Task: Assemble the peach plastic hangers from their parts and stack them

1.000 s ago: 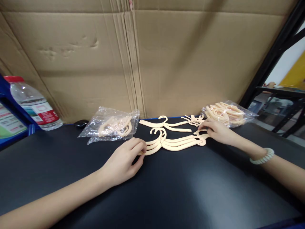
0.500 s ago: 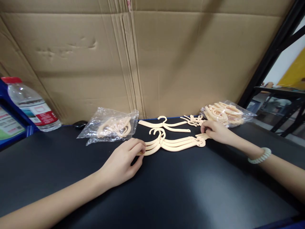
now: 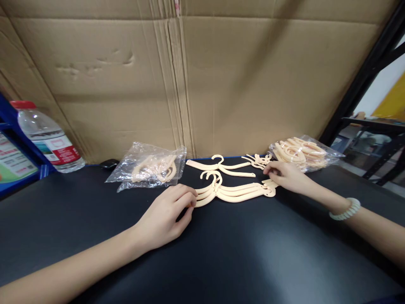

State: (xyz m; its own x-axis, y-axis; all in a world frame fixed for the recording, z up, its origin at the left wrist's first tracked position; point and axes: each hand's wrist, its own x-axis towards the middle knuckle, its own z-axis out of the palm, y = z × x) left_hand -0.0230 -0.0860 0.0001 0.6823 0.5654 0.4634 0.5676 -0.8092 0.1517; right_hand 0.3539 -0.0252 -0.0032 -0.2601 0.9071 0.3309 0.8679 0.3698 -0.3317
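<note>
Several cream plastic folding hangers (image 3: 242, 195) lie stacked with their arms spread and hooks pointing away from me. Curled round the left end of this stack is my left hand (image 3: 172, 215), with thumb and fingers closed and the arm tips hidden inside. At the stack's right end, my right hand (image 3: 286, 175) has its fingers bent down over a flat cream plastic piece (image 3: 270, 184), partly covered by the hand. Behind the stack lies another spread hanger (image 3: 219, 166), untouched. A heap of small cream parts (image 3: 261, 159) sits just past my right fingertips.
A clear bag of cream parts (image 3: 152, 169) is at back left, and a fuller bag (image 3: 300, 152) at back right. A red-capped bottle (image 3: 53, 141) stands at far left. The cardboard wall (image 3: 253, 76) closes off the back of the black table (image 3: 221, 253).
My right hand has shifted slightly left, over the stack's right end. My left hand keeps its place at the left end. The whole view has moved a little.
</note>
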